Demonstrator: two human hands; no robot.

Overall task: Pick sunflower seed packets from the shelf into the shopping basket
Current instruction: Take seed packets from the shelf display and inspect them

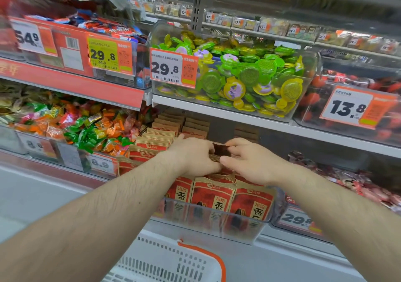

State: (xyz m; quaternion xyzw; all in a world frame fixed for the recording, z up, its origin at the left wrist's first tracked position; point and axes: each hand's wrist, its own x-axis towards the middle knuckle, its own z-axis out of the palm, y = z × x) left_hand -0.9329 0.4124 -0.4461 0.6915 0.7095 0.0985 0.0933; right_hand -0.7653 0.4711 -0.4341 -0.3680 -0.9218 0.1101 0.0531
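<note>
Both hands reach into the shelf's clear bin of sunflower seed packets. Left hand and right hand sit close together over the top edges of the packets, fingers curled, pinching a dark reddish packet between them. Left fingers grip its left edge, right thumb and fingers grip the right side. How much of that packet is lifted out, cannot tell; hands cover it.

More red and tan packets stand upright in rows just below and behind the hands, front row facing out under the wrists. White shopping basket with orange rim sits well below the forearms, at the bottom of view, apart from the bin.

Left of the left hand: bin of mixed wrapped candies. Above the hands: clear bin of green and yellow jelly cups with a 29.8 price tag. Right of the right hand: red wrapped sweets, blurred.
</note>
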